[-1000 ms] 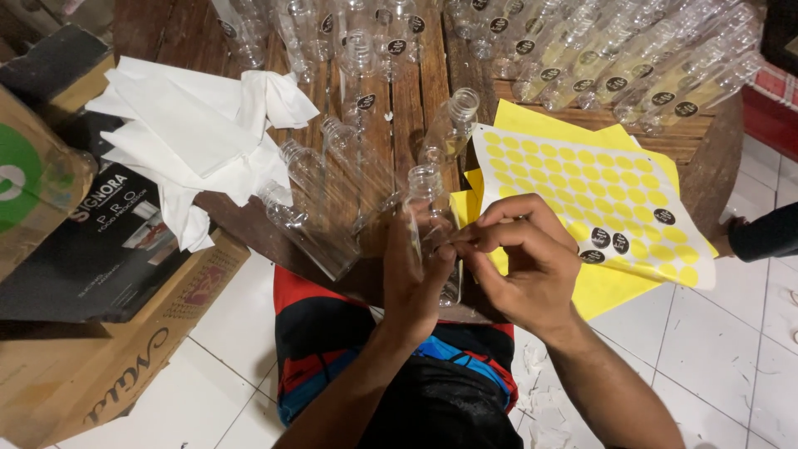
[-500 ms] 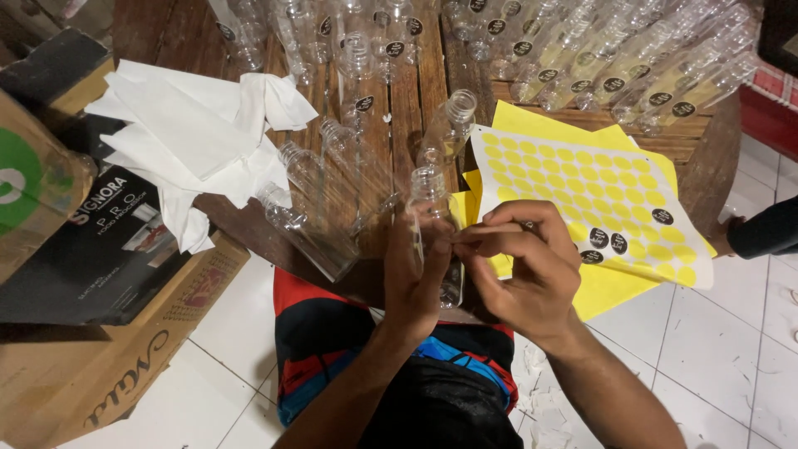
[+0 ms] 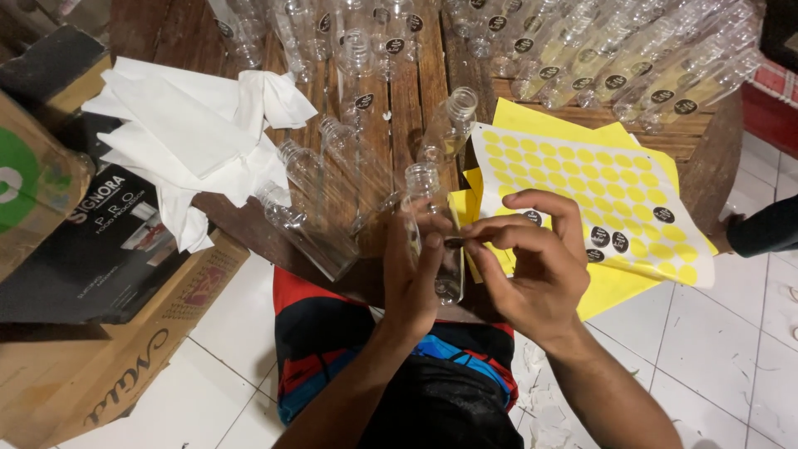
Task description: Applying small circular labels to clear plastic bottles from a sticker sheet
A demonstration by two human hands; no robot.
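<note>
Centre of the frame: the left hand [image 3: 413, 278] is wrapped around a clear plastic bottle [image 3: 429, 218], fingers closed on its body, neck pointing up the frame over the near edge of the wooden worktop [image 3: 416, 91]. The right hand [image 3: 532, 266] meets it from the right, thumb and forefinger pinched together against the bottle's side; what sits between them is too small to tell. Just right lies a yellow sticker sheet [image 3: 582, 179] with a few black round stickers [image 3: 611, 239]. More empty bottles [image 3: 312, 208] lie left, beside crumpled white paper [image 3: 183, 141].
</note>
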